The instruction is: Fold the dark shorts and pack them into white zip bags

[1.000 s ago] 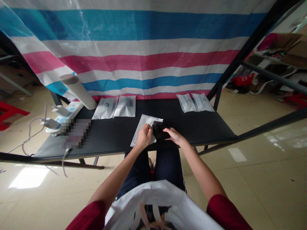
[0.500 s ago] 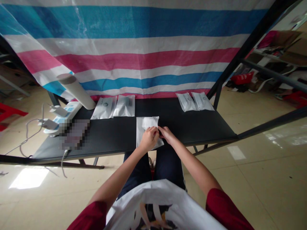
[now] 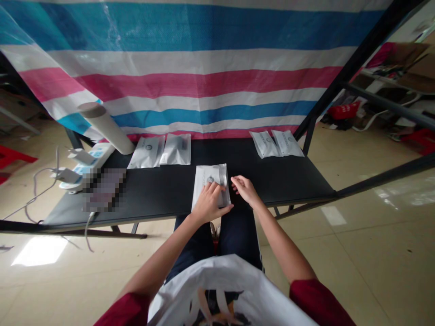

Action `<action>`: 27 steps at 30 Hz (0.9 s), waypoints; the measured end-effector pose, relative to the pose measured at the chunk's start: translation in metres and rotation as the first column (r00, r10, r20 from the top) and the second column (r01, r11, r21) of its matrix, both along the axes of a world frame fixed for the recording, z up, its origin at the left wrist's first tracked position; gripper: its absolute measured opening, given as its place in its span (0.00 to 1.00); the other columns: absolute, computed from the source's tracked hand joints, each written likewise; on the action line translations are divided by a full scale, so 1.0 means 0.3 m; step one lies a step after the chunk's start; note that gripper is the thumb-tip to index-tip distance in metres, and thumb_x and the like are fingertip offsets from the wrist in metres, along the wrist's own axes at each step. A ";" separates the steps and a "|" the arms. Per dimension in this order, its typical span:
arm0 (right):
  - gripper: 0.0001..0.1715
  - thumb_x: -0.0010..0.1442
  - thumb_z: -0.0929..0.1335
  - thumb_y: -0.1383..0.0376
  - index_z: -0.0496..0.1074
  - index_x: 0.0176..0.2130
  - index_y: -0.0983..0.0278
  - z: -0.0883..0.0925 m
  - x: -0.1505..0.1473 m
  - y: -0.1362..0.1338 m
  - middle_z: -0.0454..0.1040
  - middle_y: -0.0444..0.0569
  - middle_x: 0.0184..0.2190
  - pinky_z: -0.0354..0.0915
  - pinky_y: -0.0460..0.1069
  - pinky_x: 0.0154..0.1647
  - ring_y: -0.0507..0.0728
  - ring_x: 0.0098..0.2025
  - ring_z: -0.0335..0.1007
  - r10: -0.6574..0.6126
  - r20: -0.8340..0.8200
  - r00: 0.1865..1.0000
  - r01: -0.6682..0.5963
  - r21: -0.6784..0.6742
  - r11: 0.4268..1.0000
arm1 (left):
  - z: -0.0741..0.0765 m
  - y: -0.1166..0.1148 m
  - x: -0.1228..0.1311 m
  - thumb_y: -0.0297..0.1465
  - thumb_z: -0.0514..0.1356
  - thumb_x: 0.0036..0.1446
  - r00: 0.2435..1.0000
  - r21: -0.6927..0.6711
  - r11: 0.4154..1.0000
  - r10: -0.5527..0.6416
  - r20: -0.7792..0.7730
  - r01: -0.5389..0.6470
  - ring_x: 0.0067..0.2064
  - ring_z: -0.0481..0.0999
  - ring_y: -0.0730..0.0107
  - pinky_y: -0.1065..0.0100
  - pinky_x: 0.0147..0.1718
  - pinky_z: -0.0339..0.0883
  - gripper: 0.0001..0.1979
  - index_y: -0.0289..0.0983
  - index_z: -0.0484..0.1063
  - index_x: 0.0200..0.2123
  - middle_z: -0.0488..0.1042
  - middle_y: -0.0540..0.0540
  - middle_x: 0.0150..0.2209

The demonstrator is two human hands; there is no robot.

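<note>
A flat white plastic pouch with a round logo lies on the black table near its front edge. My left hand rests flat on the pouch's near half, fingers stretched out. My right hand hovers just right of the pouch, fingers loosely spread and holding nothing, its fingertips close to the pouch's right edge.
Two white pouches lie at the table's back left and two more at the back right. A cardboard tube leans at the left by a power strip with plugs. A striped tarp hangs behind; black frame posts stand right.
One second ago my right hand held a dark folded item at the pouch's opening. That item is now out of sight, the pouch lies flat and turned logo-up, and both hands have opened.
</note>
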State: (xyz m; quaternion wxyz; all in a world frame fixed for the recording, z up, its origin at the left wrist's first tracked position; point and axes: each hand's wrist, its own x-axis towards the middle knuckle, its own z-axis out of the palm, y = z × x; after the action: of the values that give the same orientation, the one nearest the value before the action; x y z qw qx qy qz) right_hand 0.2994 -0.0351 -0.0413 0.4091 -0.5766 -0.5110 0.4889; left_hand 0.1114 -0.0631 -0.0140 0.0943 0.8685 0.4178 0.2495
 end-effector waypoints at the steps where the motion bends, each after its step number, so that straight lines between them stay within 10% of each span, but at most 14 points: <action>1: 0.21 0.57 0.68 0.47 0.68 0.36 0.62 -0.003 0.012 -0.029 0.73 0.44 0.26 0.61 0.44 0.21 0.52 0.25 0.69 0.018 -0.001 1.000 -0.018 -0.038 0.999 | -0.009 -0.007 -0.010 0.46 0.64 0.54 0.999 0.006 0.999 -0.043 -0.031 0.044 0.46 0.68 0.53 0.56 0.43 0.62 0.22 0.37 0.69 0.45 0.72 0.41 0.44; 7: 0.25 0.47 0.75 0.50 0.61 0.30 0.61 -0.009 -0.005 -0.136 0.70 0.39 0.21 0.59 0.42 0.18 0.51 0.23 0.68 0.229 -0.188 0.955 -0.251 -0.102 0.963 | -0.054 -0.002 -0.025 0.33 0.54 0.65 0.985 0.014 0.989 -0.143 -0.092 0.145 0.40 0.70 0.62 0.60 0.39 0.60 0.10 0.39 0.75 0.36 0.75 0.44 0.38; 22: 0.28 0.39 0.75 0.51 0.55 0.23 0.59 -0.049 -0.036 0.188 0.58 0.35 0.19 0.59 0.45 0.24 0.48 0.22 0.56 -0.168 -0.136 0.976 0.167 -0.019 0.986 | -0.028 -0.187 0.033 0.29 0.50 0.67 0.969 0.033 0.975 -0.223 0.109 0.220 0.34 0.72 0.68 0.63 0.37 0.63 0.16 0.39 0.77 0.34 0.76 0.46 0.32; 27: 0.23 0.45 0.75 0.50 0.66 0.32 0.62 -0.047 -0.020 0.176 0.67 0.39 0.22 0.61 0.44 0.22 0.50 0.23 0.63 -0.231 -0.098 0.968 0.226 -0.063 0.972 | -0.023 -0.200 0.032 0.32 0.56 0.65 0.985 -0.032 0.997 -0.058 0.165 0.064 0.46 0.73 0.60 0.51 0.50 0.60 0.10 0.41 0.77 0.34 0.79 0.47 0.36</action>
State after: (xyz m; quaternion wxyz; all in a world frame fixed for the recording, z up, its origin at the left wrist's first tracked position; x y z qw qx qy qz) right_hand 0.2933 0.0177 -0.0553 0.4740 -0.6157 -0.4063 0.4809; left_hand 0.1211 -0.1230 -0.0209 0.1520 0.8555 0.3864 0.3095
